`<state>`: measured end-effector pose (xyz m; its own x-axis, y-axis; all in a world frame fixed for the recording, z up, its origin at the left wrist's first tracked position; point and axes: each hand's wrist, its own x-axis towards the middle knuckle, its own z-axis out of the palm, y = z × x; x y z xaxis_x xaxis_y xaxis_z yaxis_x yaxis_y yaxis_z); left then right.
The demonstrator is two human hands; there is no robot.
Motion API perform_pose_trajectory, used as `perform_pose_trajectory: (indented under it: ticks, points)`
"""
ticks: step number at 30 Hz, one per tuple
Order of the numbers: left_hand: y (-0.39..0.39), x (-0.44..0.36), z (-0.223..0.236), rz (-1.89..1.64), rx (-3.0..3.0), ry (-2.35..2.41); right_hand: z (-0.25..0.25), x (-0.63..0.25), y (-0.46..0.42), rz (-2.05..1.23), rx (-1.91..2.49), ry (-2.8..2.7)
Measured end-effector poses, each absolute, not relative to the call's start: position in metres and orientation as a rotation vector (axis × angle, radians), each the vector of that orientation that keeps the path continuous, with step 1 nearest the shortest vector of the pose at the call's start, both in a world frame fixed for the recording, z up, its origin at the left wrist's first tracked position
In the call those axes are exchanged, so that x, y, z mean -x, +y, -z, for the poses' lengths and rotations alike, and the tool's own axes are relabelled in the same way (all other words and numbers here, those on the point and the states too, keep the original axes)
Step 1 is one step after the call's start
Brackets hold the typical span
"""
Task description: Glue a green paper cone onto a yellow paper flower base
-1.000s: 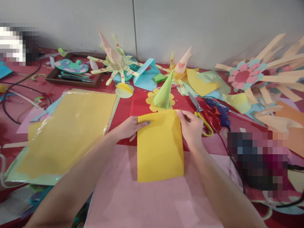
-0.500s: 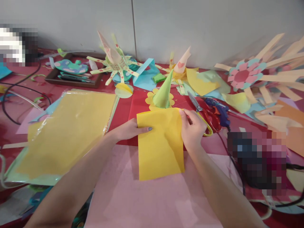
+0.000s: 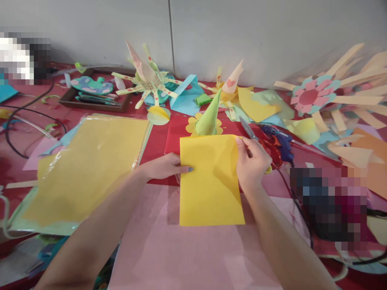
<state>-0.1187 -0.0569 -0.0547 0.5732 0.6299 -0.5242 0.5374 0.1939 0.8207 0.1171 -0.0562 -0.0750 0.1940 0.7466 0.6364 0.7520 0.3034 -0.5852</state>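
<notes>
A yellow sheet of paper (image 3: 208, 189) is held up between my hands over a large pink sheet (image 3: 193, 257). My left hand (image 3: 165, 166) pinches its left edge, thumb in front and the other fingers partly hidden behind. At the upper right corner, my right hand (image 3: 252, 161) grips the paper between thumb and curled fingers. Just beyond its top edge stands a light green paper cone (image 3: 208, 119) on a yellow flower-shaped base (image 3: 191, 125), whose front is covered by the sheet.
Scissors (image 3: 273, 151) and a blue glue gun (image 3: 282, 141) lie right of my right hand. Plastic-wrapped yellow paper (image 3: 96, 161) is at the left. Behind are a brown tray (image 3: 93, 105), paper cone crafts (image 3: 143, 74) and a pink-and-blue paper flower (image 3: 311, 96). Cables run along both sides.
The yellow paper has shifted slightly right and up, and now looks flatter and more face-on. My right hand moved right with its corner; my left hand's grip sits a little lower on the edge.
</notes>
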Motion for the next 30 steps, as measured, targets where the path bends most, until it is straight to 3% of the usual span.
perform_pose_trajectory:
  ticks: [14,30]
  points:
    - [-0.0581,0.1209,0.0573,-0.136,-1.343,1.001,0.0783,-0.1139,-0.0567,-0.245,1.505,-1.376]
    - [-0.0569,0.1221,0.0617,0.042,-1.3,0.939,0.0785,-0.1173,-0.054,-0.247,1.508,-1.259]
